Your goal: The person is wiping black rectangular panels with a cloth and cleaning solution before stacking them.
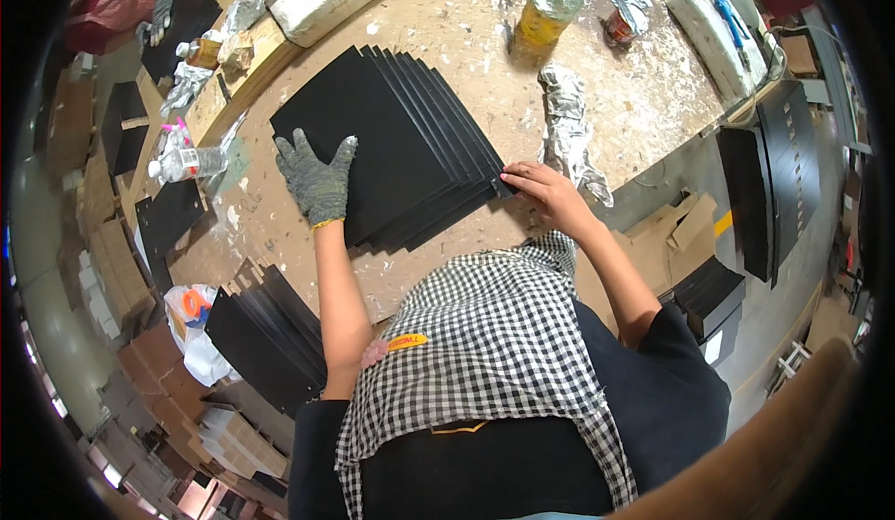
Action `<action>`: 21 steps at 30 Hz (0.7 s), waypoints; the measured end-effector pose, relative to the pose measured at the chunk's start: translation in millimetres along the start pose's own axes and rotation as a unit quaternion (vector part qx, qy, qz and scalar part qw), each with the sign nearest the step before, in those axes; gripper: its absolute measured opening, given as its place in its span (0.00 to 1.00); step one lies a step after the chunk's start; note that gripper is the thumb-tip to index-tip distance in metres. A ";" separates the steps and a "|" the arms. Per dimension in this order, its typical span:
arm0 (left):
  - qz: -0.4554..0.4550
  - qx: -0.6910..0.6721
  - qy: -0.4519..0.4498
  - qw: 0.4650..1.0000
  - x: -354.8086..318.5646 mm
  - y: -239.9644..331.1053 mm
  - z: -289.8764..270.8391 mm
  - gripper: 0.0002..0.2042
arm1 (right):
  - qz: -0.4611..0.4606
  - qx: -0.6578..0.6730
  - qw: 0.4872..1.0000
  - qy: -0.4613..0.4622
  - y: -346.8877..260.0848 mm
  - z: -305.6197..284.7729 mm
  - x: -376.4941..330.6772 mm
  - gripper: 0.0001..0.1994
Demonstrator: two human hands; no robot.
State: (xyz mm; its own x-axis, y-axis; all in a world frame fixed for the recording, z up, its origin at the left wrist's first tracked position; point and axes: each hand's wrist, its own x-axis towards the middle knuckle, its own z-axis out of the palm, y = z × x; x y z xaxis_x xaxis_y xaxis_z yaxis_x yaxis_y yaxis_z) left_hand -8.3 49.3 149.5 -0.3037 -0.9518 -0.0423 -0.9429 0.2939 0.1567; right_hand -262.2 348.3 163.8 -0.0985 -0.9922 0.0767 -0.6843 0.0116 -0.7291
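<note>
A fanned stack of flat black sheets (364, 138) lies on the worktable, its edges stepped toward the right. My left hand (317, 180), in a grey knitted glove, rests on the top sheet near its left edge with the fingers spread. Bare, my right hand (550, 196) is at the stack's right corner, its fingers together on the sheet edges; the thumb is hidden. A crumpled pale cloth strip (567, 124) lies just beyond my right hand.
On the scuffed worktable (447, 17) stand a green-capped bottle (550, 7) and a red can (623, 28). A clear bottle (191, 163) lies at left. More black sheets (266, 334) stand lower left; black panels (774, 180) are at right. A co-worker's gloved hand (160, 19) shows top left.
</note>
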 end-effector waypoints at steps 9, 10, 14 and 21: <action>0.006 -0.011 0.010 1.000 -2.7 3.4 -3.7 0.50 | 0.080 0.031 0.993 0.085 16.6 28.1 39.6 0.20; 0.005 -0.012 0.007 1.000 -3.5 5.0 -5.1 0.50 | 0.078 0.024 0.992 0.098 23.3 30.6 52.4 0.20; 0.008 -0.010 0.011 1.000 -4.4 2.4 -4.9 0.50 | 0.037 0.084 0.985 0.147 51.3 38.6 121.6 0.21; 0.006 -0.012 0.007 1.000 -2.6 5.2 -6.7 0.50 | 0.019 -0.034 0.985 0.170 98.3 34.1 209.1 0.21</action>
State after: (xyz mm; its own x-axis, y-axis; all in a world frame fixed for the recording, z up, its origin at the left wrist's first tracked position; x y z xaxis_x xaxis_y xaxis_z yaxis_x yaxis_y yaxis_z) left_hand -11.5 52.8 157.0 -0.3137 -0.9491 -0.0266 -0.9353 0.3041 0.1809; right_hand -325.4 137.7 85.0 -0.3533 -0.8920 0.2820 -0.7215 0.0679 -0.6891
